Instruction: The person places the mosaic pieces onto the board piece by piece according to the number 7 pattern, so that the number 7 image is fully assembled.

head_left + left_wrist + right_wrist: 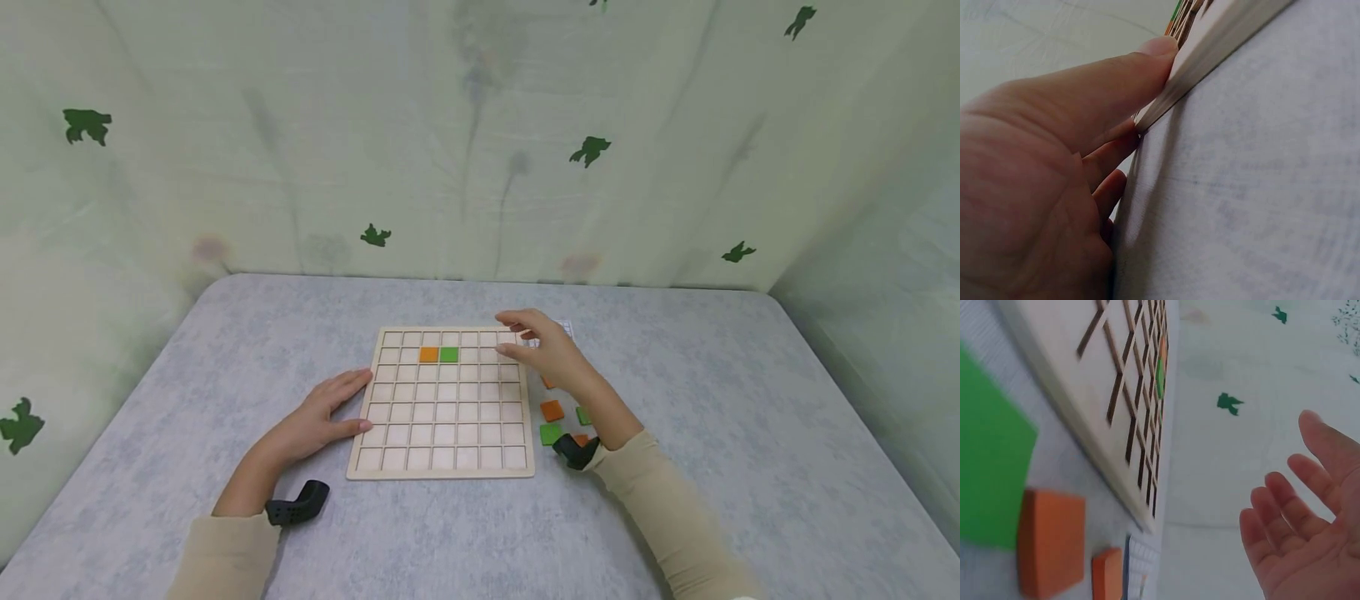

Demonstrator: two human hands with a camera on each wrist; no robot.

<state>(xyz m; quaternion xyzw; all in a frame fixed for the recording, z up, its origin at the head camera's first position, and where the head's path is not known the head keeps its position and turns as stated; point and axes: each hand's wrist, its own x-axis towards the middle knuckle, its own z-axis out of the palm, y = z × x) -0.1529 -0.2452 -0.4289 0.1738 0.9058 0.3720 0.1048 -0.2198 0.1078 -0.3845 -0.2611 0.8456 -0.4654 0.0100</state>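
Note:
A pale wooden grid board (441, 476) lies flat on the table, divided into square cells. Side by side in its second row from the back sit an orange tile (429, 355) and a green tile (448, 355). My left hand (318, 421) rests at the board's left edge, its thumb (1159, 47) on the rim and its fingers along the side. Over the board's back right corner hovers my right hand (551, 350), thumb and fingers spread apart with nothing between them. In the right wrist view its palm (1316, 550) shows bare.
Loose orange tiles (552, 410) and green tiles (551, 434) lie to the right of the board, partly hidden by the right forearm. Behind the right hand is a small printed grid card (566, 328). A patterned curtain (420, 150) hangs beyond the table's back edge.

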